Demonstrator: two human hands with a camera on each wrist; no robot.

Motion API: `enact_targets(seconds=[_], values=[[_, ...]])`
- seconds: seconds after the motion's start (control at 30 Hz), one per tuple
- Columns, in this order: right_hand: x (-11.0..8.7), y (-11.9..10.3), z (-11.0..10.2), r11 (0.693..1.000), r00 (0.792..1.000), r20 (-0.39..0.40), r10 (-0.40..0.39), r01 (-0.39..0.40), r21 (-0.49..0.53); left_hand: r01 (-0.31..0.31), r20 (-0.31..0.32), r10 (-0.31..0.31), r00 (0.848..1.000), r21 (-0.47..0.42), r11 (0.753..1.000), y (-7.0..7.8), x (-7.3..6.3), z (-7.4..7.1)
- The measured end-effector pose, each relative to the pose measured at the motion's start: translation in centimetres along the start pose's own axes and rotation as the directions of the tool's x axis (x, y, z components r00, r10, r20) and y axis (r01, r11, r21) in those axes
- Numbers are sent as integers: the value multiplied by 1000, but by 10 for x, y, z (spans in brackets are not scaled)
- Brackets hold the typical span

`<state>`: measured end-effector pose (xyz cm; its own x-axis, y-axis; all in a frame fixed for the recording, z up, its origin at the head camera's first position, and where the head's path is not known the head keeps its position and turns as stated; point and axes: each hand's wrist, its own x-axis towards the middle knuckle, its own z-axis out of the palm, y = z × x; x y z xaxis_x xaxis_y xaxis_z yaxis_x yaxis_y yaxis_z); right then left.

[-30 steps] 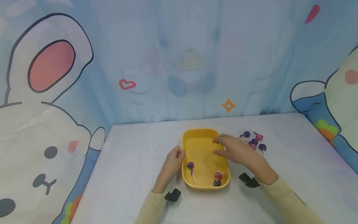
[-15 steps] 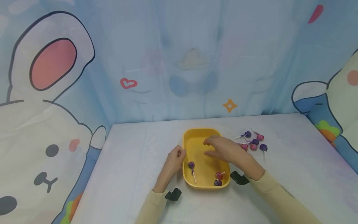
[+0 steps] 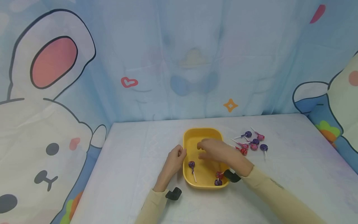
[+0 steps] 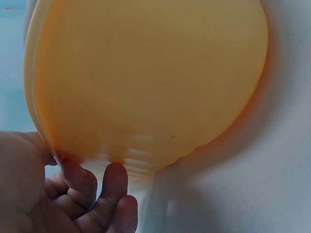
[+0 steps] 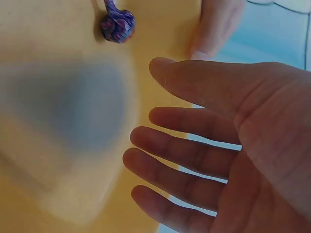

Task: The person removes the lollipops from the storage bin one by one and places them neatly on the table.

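Observation:
A yellow tray [image 3: 193,143] stands on the white table. My left hand [image 3: 173,160] grips its left rim; in the left wrist view the thumb is at the edge and the other fingers [image 4: 115,182] bend against the outer wall [image 4: 146,73]. Over the tray's right half hovers my right hand [image 3: 216,151], its fingers [image 5: 170,145] loosely spread and holding nothing. Inside lie a purple-wrapped lollipop [image 3: 191,165] at the lower left, and a red lollipop [image 3: 219,175] beside another purple lollipop [image 3: 218,182] at the lower right.
Several red, pink and purple lollipops [image 3: 254,147] lie loose on the table [image 3: 293,161], right of the tray. A blue patterned curtain [image 3: 156,93] hangs behind the table. A blurred grey shape [image 5: 92,107] covers part of the right wrist view.
My right hand has moved left and slightly down over the tray, uncovering more lollipops in the pile at right. The left hand stays at the rim.

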<state>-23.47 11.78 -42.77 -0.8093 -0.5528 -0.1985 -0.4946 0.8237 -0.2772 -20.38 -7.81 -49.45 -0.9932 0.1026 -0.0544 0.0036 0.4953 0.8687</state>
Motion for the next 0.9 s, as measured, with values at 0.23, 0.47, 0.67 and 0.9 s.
enact_targets(seconds=[0.23, 0.47, 0.67, 0.9], values=[[8, -15, 5, 996, 998, 53, -41, 45, -80, 0, 8, 0, 1000, 1, 1000, 0, 0, -1], [13, -22, 10, 991, 994, 73, -86, 92, -95, 6, 16, -6, 1000, -15, 1000, -1, 1, -1], [16, -24, 15, 990, 991, 95, -91, 101, -100, 8, 12, -7, 1000, -9, 1000, -1, 2, -1], [17, -26, 21, 983, 989, 115, -97, 113, -143, -15, -1, 15, 1000, -4, 1000, -1, 2, 0]])
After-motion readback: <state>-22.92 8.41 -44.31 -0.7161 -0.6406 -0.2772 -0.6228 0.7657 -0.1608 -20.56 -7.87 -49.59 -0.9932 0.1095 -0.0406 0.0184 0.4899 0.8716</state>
